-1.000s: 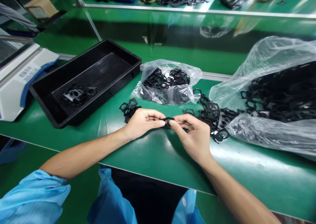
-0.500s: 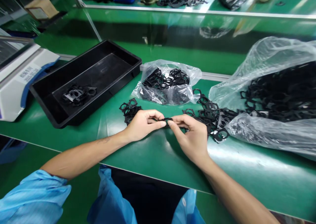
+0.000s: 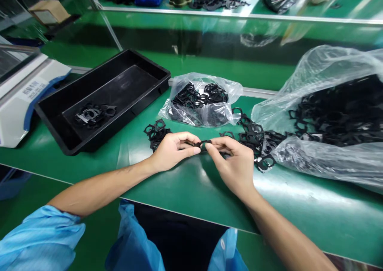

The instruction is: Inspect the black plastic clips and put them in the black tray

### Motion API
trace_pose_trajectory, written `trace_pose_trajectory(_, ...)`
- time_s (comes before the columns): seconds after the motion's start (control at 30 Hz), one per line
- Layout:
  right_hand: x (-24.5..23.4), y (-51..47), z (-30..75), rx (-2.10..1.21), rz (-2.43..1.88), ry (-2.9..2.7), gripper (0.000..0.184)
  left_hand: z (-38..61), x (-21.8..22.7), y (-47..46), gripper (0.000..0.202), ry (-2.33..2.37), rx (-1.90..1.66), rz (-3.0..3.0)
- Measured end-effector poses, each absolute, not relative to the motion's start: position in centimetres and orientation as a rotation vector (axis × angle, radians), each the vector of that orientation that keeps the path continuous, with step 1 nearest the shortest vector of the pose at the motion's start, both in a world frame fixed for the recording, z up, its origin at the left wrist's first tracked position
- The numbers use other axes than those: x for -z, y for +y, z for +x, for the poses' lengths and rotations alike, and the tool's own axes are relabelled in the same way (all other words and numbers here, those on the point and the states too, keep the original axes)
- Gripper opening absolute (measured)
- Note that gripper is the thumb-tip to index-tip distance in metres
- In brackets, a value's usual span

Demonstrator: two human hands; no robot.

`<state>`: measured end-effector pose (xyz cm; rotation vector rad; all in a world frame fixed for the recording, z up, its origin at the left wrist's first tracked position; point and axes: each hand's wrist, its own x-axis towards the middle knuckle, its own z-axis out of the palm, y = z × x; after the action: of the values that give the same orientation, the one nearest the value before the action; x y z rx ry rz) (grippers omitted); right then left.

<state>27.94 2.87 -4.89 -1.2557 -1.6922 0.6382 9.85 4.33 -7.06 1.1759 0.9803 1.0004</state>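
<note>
Between my two hands is a small black ring-shaped plastic part [image 3: 204, 144], held just above the green tabletop. My left hand [image 3: 175, 150] pinches its left end between thumb and fingers. At the other end, my right hand [image 3: 235, 159] grips it with thumb and forefinger. Fingertips cover much of the part. Behind my left hand lies a small pile of similar black parts [image 3: 156, 132]. A larger heap of loose black parts [image 3: 253, 137] spreads behind and to the right of my right hand.
At the left stands a black tray [image 3: 149, 97] with several black parts inside, beside a white and blue machine [image 3: 36, 91]. A clear plastic bag [image 3: 206, 117] of parts sits behind my hands. To the right, a large clear bag [image 3: 317, 157] spills black parts.
My right hand has shifted very slightly to the right, and the black part now shows a little more between the fingertips. Both hands still hold it.
</note>
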Motion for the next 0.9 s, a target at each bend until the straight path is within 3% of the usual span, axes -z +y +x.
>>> trace_pose_trajectory(0.6,5.44,2.51,27.50,-0.336,-1.142,-1.911,0.015,10.42,7.19,4.02,0.026,1.170,-1.102,1.265)
trace_pose_trajectory(0.9,4.96,3.04,27.95,-0.851,-1.224,-1.624,0.016,10.41,7.35,4.13,0.034,1.015,-1.115,1.131)
